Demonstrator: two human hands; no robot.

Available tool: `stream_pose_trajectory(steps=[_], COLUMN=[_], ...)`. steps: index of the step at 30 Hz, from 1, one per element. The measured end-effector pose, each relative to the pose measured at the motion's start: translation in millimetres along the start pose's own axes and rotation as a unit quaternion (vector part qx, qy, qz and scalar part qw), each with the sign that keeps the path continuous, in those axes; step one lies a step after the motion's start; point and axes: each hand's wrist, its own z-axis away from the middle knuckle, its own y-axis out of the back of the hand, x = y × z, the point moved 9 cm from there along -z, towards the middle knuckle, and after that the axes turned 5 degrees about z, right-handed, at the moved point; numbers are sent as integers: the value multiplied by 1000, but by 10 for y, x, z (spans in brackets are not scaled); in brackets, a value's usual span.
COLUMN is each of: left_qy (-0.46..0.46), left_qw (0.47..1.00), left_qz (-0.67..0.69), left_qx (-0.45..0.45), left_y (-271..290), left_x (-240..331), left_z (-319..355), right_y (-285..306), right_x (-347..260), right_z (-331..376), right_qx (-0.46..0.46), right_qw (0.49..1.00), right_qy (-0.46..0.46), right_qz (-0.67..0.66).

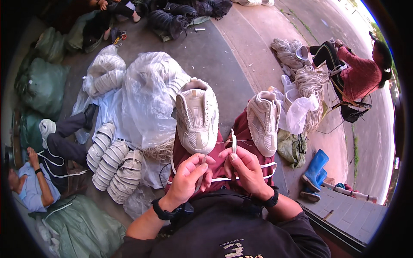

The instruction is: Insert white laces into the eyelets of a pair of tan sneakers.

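White lace (234, 141) between closed right fingertips (233, 157)

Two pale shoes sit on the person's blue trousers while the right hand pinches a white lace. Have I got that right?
Not quite: in the head view, the trousers are dark red, not blue. The two pale shoes do sit on them, and the right hand does pinch a white lace.

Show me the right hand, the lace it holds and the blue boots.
Right hand (248, 173), head view: middle of the hand.
Lace (234, 141), head view: its upper end.
Blue boots (317, 166), head view: shaft of one boot.
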Motion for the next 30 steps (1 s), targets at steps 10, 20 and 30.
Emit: stream_pose_trajectory(steps=[10, 20, 30], left_qy=[35, 3, -14], left_qw=[993, 996, 998], left_qz=[109, 84, 46], left_qx=[-21, 8, 50], left_y=[-108, -111, -103], left_x=[-64, -32, -8], left_z=[-100, -98, -78], right_y=[-317, -264, -185], right_x=[5, 104, 92], right_z=[242, 290, 124], right_qx=[-224, -248, -137], right_qw=[947, 936, 982], right_qy=[-18, -25, -76], right_qz=[228, 250, 110])
